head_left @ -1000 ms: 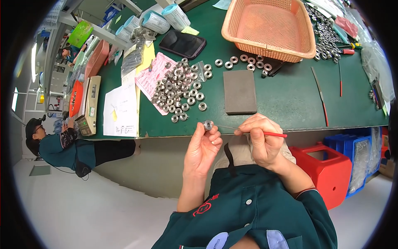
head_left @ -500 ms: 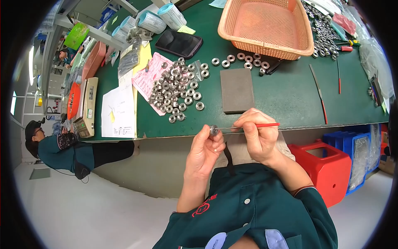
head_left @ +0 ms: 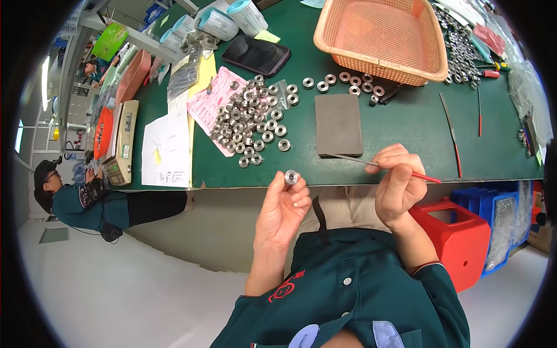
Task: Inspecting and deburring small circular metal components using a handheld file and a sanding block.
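My left hand [head_left: 284, 206] holds a small round metal ring part [head_left: 290, 176] at its fingertips, just in front of the green table's [head_left: 406, 122] near edge. My right hand [head_left: 398, 181] grips a thin needle file with a red handle [head_left: 380, 166]; its metal tip points left and sits apart from the ring. A heap of several similar metal rings [head_left: 249, 124] lies on a pink sheet beyond my left hand. A dark grey rectangular pad [head_left: 338, 124] rests on the table between the two hands.
An orange mesh basket [head_left: 380, 32] stands at the back, with a row of rings [head_left: 342, 81] before it. Two more files [head_left: 449, 133] lie at right. A phone [head_left: 256, 55], papers [head_left: 165, 148] and plastic cups [head_left: 223, 20] sit at left. A seated person [head_left: 81, 194] is far left; red and blue bins [head_left: 464, 232] stand below.
The file's tip was at the ring half a second ago. Now my hands have moved apart, the ring is raised at my left fingertips and the file is drawn right.
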`<state>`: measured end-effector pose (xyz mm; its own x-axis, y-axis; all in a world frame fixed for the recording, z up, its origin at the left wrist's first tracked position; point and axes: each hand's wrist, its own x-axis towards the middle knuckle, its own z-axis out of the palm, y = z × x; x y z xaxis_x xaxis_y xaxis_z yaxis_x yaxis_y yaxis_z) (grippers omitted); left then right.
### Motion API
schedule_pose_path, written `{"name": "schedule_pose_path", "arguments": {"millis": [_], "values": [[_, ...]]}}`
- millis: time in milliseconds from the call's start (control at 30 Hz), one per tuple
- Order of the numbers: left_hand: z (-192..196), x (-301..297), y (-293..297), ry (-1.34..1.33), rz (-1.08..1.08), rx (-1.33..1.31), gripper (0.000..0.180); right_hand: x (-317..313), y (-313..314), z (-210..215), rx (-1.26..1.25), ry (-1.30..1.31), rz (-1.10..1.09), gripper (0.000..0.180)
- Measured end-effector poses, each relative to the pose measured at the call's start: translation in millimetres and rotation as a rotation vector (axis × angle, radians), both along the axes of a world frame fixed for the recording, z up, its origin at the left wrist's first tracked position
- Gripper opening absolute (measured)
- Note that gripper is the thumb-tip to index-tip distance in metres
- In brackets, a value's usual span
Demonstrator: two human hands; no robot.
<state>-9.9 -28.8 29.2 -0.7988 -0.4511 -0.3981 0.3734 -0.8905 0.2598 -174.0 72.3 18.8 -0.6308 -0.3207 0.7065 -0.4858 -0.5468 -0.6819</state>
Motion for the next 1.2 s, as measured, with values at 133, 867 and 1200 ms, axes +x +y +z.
{"name": "schedule_pose_path", "arguments": {"millis": [133, 867, 1200], "values": [[-2, -2, -3, 0.032, 0.004, 0.075, 0.024, 7, -1, -1, 0.024, 0.095, 0.048, 0.025], [-8, -2, 3, 0.046, 0.005, -0.003, 0.029, 23, -4, 0, 0.082, 0.287, 0.084, 0.021], [-10, -4, 6, 0.062, 0.009, -0.183, 0.029, 26, 4, -5, 0.109, 0.475, 0.059, 0.024]]}}
